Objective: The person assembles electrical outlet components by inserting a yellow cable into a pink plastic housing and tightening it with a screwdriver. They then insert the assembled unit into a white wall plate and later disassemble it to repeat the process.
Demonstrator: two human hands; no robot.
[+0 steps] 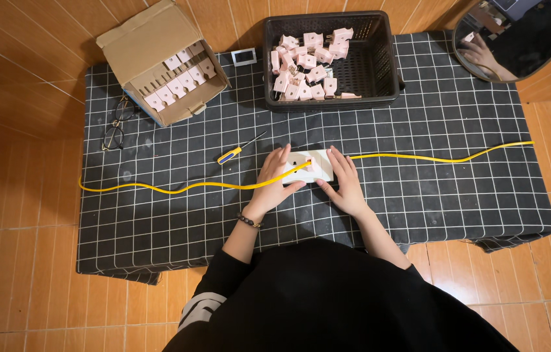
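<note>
Both hands are down on the desk (458,195), which is covered in a black cloth with a white grid, and between them sits a white block (311,167) with a pink plug (310,163) on top of it. The left hand (275,177) cups the block's left end, fingers curled over the edge, its grip pressing on the block rather than lifting it. The right hand (346,180) lies flat against the right end, fingers stretched along the side, touching but not clenched round it. A dark bead bracelet (248,221) rings the left wrist.

A yellow cable (177,189) runs straight through the grip: it snakes away left of the left hand and trails off far right of the right hand, crossing the block on the way.

Just up and left of the left hand lies a screwdriver with a yellow and blue handle (239,149), clear of the fingers. Directly ahead of both hands, well apart, a black basket (379,65) holds a heap of pink plugs (306,65). Ahead and to the left of the grip an open cardboard box (138,45) shows more pink plugs in rows (181,79), and a pair of glasses (116,124) lies beside it. A round mirror (529,36) sits far ahead on the right.
</note>
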